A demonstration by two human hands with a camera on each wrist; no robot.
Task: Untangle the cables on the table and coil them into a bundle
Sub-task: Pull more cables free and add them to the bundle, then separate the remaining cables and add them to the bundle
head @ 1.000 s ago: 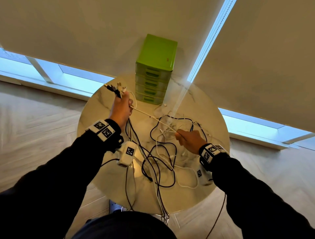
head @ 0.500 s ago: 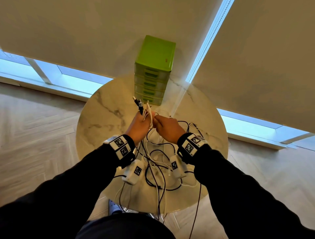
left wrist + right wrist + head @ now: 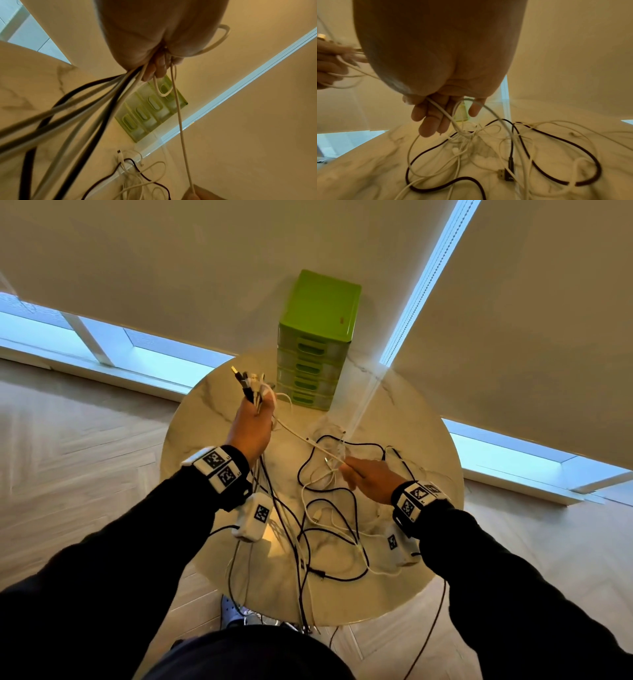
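My left hand [image 3: 255, 419] is raised over the table's far left and grips a bunch of cable ends [image 3: 250, 386], black and white, with plugs sticking up past the fist. From the fist [image 3: 154, 58] the cables [image 3: 96, 106] hang down toward me. One thin white cable [image 3: 301, 438] runs taut from that fist to my right hand [image 3: 356, 474], whose fingers [image 3: 435, 117] curl round it [image 3: 447, 115] low over the tangle. Loose black and white cables [image 3: 329, 529] lie looped on the round marble table [image 3: 428, 446].
A green drawer unit [image 3: 317, 344] stands at the table's far edge, just right of my left hand. Some cables trail over the near edge toward the floor [image 3: 305, 611]. Window blinds hang behind the table.
Half a second ago both hands met at the table's middle. They have since parted: the left rose up and to the left with the cable ends, the right drew back right, stretching the white cable.
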